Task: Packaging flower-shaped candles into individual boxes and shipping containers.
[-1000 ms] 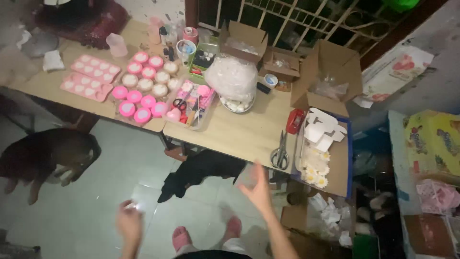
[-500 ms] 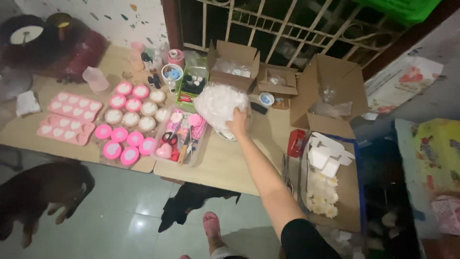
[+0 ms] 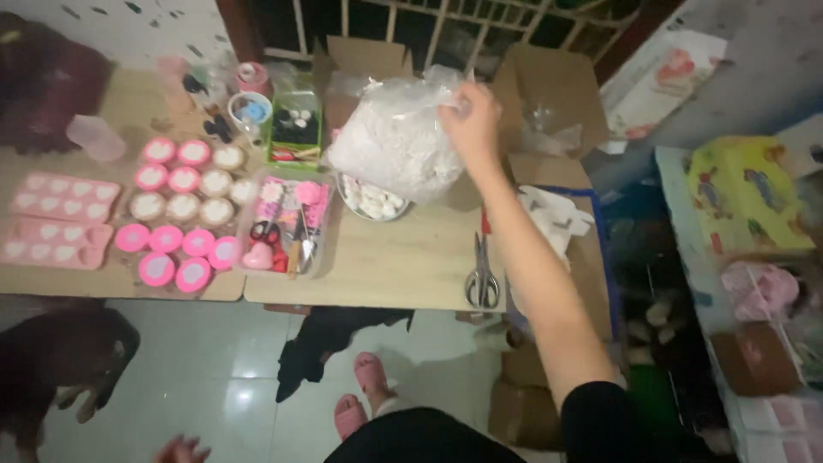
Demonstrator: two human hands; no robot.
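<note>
Head view, only view.

Right hand (image 3: 470, 120): half a second ago it lay flat against the clear plastic bag of white pieces (image 3: 396, 141) where that sat on the wooden worktop (image 3: 403, 261). Now the fingers are pinched shut on the bag's gathered top corner, arm stretched forward. The bag hangs tilted from that grip, its bulk swung left and up, lower edge over the shallow bowl of white pieces (image 3: 373, 199) that it had covered. Judgement: the bag is lifted, or at least most of its weight has come off the worktop; cannot tell if the bottom touches the bowl rim.

Left hand (image 3: 178, 449): only fingertips show at the bottom edge, low by the floor, fingers spread, holding nothing that can be seen. It was out of view half a second ago.

Around the bag: an open brown cardboard box (image 3: 360, 64) behind it, a clear tray of pink tools and scissors (image 3: 287, 225) to its left, rows of round pink and white moulds (image 3: 184, 210) further left. Steel scissors (image 3: 483, 276) lie near the worktop's front edge, just beside the forearm, unmoved. A dark dog (image 3: 51, 360) stands on the tiled floor at lower left.
</note>
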